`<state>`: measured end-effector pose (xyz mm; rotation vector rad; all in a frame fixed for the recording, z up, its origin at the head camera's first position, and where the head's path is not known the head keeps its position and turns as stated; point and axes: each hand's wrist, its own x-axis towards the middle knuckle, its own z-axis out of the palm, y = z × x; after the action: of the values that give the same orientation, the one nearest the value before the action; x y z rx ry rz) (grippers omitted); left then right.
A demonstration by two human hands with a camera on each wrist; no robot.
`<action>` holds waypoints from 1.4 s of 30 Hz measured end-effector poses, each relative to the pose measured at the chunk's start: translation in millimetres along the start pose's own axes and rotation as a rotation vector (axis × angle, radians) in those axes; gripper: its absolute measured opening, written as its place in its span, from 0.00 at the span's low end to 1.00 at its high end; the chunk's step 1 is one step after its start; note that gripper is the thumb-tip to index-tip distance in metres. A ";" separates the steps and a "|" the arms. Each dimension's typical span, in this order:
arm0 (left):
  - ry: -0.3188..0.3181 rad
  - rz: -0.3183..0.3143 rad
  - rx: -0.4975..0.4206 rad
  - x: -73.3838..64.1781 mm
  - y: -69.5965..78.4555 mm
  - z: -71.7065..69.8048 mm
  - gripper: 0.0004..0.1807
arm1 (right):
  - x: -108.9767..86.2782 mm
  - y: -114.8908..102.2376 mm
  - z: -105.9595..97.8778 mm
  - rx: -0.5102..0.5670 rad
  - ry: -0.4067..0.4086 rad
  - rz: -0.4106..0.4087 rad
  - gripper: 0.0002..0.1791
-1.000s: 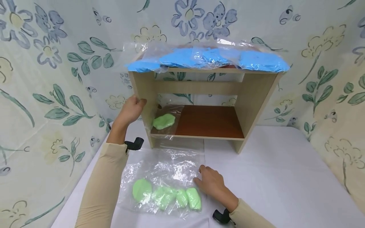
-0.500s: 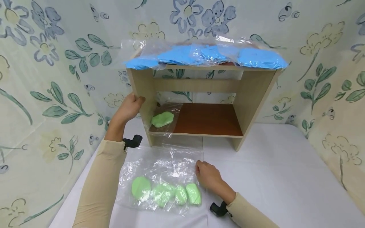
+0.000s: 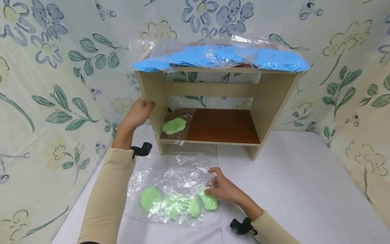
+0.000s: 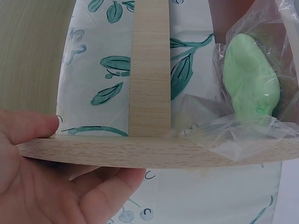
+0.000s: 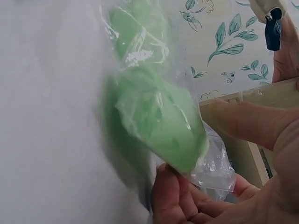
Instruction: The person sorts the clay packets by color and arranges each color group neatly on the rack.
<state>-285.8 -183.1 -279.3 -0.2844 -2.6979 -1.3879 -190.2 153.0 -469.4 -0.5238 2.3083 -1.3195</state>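
In the head view my left hand [image 3: 139, 112] grips the left side panel [image 3: 149, 101] of a small wooden shelf unit. The left wrist view has the thumb on one face of the panel [image 4: 187, 153] and the fingers on the other. My right hand [image 3: 225, 188] is at the right end of a row of clear plastic bags holding pale green lumps. It holds the rightmost bag with a green lump [image 3: 209, 200]. In the right wrist view, fingers [image 5: 170, 196] curl under that bag [image 5: 161, 126], with the thumb beside it.
Several more green lumps in clear plastic [image 3: 151, 199] lie on the white cloth [image 3: 289, 189]. Another bagged green lump [image 3: 174, 126] sits at the left of the brown lower shelf [image 3: 223, 125]. Blue-filled clear bags [image 3: 274, 60] cover the top. Floral cloth [image 3: 91, 61] hangs behind.
My right hand has opened out from a curled pose and moved onto the rightmost bag; its green lump has shifted slightly up and right. The left hand stays on the panel.
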 end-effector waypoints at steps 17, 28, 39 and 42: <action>0.012 -0.004 0.005 1.1 0.6 1.1 0.32 | -7.5 -3.4 -1.9 -0.186 0.028 -0.057 0.14; 0.005 0.007 -0.010 0.7 -0.4 0.6 0.32 | -8.8 -6.9 -13.8 -0.234 0.058 -0.096 0.17; 0.012 0.013 0.006 2.4 -1.2 0.1 0.31 | -34.7 -45.2 -55.3 -0.286 0.083 -0.319 0.19; 0.011 0.017 -0.003 1.9 -1.6 0.1 0.31 | -40.0 -53.8 -63.6 -0.297 0.086 -0.366 0.20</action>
<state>-287.9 -183.7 -280.2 -0.2975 -2.6783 -1.3855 -184.8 193.2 -386.4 -1.0464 2.5851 -1.1709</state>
